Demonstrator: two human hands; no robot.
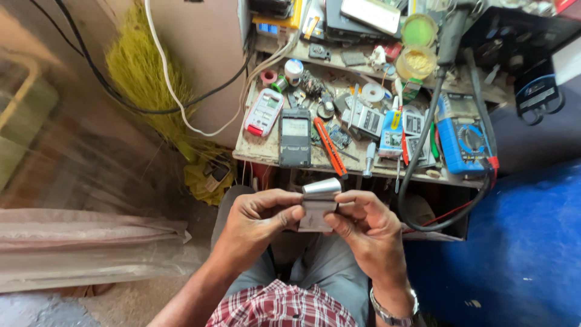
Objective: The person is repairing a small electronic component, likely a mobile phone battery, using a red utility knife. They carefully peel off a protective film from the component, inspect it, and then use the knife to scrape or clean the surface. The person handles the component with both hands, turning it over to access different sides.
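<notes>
Both my hands hold a small silver-grey flat part (319,203), like a phone battery or cover, just below the workbench's front edge. My left hand (257,227) pinches its left side with thumb and fingers. My right hand (369,233) grips its right side and lower edge, a metal watch on that wrist. The part's top end is bent or curled and shiny. My lap in grey trousers is underneath.
A cluttered small workbench (266,151) carries a dark phone (295,138), a white and red phone (263,112), an orange cutter (330,147), a blue multimeter (463,136), a glue bottle (392,127), solder reels and tools. A broom (145,72) and cables lie left; a blue surface (514,242) is right.
</notes>
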